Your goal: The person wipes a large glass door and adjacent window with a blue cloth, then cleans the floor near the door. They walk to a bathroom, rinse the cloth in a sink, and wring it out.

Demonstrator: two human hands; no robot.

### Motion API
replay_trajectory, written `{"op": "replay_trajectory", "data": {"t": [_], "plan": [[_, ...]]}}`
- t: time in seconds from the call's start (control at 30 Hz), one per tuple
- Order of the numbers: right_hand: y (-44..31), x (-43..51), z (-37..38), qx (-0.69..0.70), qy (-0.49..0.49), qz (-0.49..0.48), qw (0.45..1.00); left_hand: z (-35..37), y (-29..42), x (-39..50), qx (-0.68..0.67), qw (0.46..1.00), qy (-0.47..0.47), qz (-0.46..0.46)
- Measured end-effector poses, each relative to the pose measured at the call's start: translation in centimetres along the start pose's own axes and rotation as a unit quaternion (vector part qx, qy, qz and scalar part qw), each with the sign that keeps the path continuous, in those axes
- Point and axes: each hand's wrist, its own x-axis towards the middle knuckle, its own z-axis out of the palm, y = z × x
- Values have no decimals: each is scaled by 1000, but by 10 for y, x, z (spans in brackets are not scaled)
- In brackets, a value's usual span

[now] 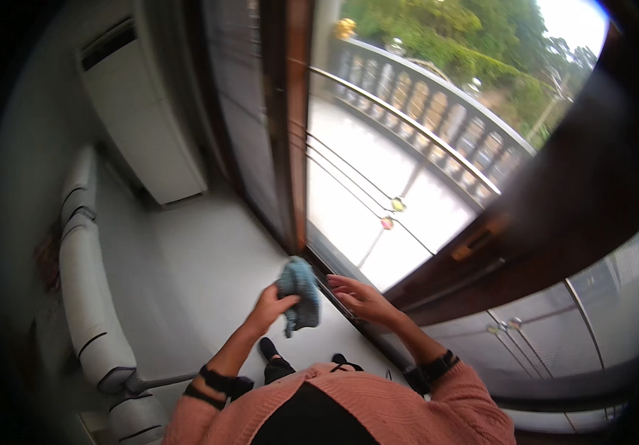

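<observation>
A folded blue-grey cloth [300,286] hangs from my left hand [266,308], the thumb pressed over its near side. My right hand [361,300] is apart from the cloth, to its right, with the fingers spread and nothing in them. Beneath and beyond that hand runs the bottom track of a sliding glass door [325,283]. The reddish-brown door frame [299,167] rises just past the cloth. Whether my right fingers touch any part of the door, I cannot tell.
A dark wooden door stile with a recessed handle [478,239] leans in at the right. A white sofa [88,289] lines the left side. Toward the back left stands a tall white cabinet-like unit [144,122]. Beyond the glass is a balcony balustrade [431,105].
</observation>
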Motion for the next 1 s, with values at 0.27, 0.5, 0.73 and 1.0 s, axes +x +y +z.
{"op": "replay_trajectory", "data": {"t": [0.27,0.5,0.73,1.0], "plan": [[-53,156,31,-364,169,-139,905,-114,59,32,75,994,-66,51],[-120,391,-30,-645,198,-248,695,-204,49,3,39,994,79,61],[-140,477,-72,-832,218,-212,463,-247,36,-52,-36,977,204,48],[-135,478,-66,-860,236,-190,410,-241,33,-50,-66,969,228,68]]}}
